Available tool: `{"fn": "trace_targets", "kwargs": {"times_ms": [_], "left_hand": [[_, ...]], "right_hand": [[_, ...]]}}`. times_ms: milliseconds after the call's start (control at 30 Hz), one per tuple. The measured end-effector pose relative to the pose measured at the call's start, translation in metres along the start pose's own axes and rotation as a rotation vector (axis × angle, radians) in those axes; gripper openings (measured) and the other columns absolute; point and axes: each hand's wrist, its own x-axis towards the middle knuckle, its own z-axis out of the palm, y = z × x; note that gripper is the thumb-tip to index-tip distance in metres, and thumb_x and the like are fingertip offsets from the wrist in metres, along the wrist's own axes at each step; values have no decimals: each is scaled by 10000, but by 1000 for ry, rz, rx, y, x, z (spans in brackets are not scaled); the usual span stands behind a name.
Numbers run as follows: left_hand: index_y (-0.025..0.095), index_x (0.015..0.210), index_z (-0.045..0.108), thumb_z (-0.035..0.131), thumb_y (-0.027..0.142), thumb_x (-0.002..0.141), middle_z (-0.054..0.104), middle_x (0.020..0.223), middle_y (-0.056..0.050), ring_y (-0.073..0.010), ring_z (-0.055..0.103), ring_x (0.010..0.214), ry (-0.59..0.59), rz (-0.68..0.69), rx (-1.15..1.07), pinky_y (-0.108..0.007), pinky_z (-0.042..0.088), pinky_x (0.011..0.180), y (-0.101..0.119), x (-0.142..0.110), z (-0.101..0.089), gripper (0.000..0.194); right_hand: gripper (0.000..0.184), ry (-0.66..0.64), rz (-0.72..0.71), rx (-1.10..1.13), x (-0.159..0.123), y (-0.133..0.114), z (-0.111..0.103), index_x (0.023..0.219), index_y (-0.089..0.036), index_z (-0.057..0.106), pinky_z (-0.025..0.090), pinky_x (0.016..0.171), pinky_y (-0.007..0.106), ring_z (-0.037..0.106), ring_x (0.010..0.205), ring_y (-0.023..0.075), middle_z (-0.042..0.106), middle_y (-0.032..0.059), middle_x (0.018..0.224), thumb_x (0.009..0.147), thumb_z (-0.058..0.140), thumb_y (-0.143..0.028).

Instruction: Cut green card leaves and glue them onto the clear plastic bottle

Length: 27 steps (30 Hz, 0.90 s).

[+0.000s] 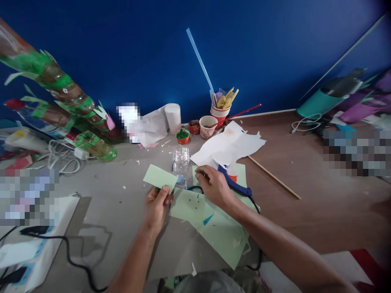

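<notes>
Across the scrap-strewn desk [122,228], green sheets [224,234] lie nearest. The left hand [158,205] pinches a green card [159,176] by its near edge, most of it jutting past the grip; the right hand [212,183] curls, its hold unclear. Beyond: a clear bottle [181,160], paper cup [208,127], blue wall [137,49].

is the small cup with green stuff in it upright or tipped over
Upright: the small cup stands on the table, its opening facing up.

Holding a pale green card [159,176] in the left hand [157,204], curling the right hand [214,184] over green sheets [221,228] beside a blue corded tool [237,186].
</notes>
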Motion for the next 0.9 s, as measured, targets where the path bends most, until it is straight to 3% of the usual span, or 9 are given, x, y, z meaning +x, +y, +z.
{"fn": "trace_targets", "kwargs": {"times_ms": [67,200,400,500,633,800,900], "left_hand": [[167,638,532,757,325,686,385,486,84,-46,334,438,8,0,-1,-210,354,476,-2,0,-1,279],[163,639,530,758,327,684,433,515,76,-36,331,429,40,1,-3,-208,356,480,-2,1,-2,285],[161,638,523,765,317,678,420,513,78,-38,333,434,40,-1,-5,-204,350,477,1,0,1,291],[163,635,528,766,307,677,436,522,73,-42,343,439,29,15,-45,-208,357,477,4,-1,3,281],[166,630,548,765,274,678,434,507,69,-52,371,453,19,43,-133,-213,380,488,12,-4,5,248],[167,624,585,779,254,662,479,501,62,-59,426,462,-15,29,-197,-211,416,494,16,-5,7,216],[180,723,664,800,275,641,624,642,22,-94,561,601,-35,-1,-196,-240,493,620,14,-5,6,185]], "right_hand": [[163,-76,-64,-209,-1,1,3,925,-158,620,377,707,290,582,771,182,661,80,902,858,479,-208],[137,-233,-194,-586,-8,2,9,798,-155,631,307,755,353,566,815,225,633,89,809,846,503,-168],[128,-266,-237,-666,-7,5,13,753,-140,601,272,762,368,539,809,223,609,96,796,817,494,-110],[141,-215,-229,-542,-5,2,11,791,-138,582,290,783,355,537,806,211,612,91,803,829,455,-92],[98,-115,-173,-174,-4,-1,8,856,-156,537,359,755,314,544,749,178,615,56,787,859,441,-138],[61,194,9,249,-4,0,6,872,-196,454,400,589,255,487,612,126,524,-3,736,882,447,-256],[104,264,143,495,-2,-3,7,867,-203,439,409,517,232,481,597,115,502,-12,738,879,445,-307]]}}
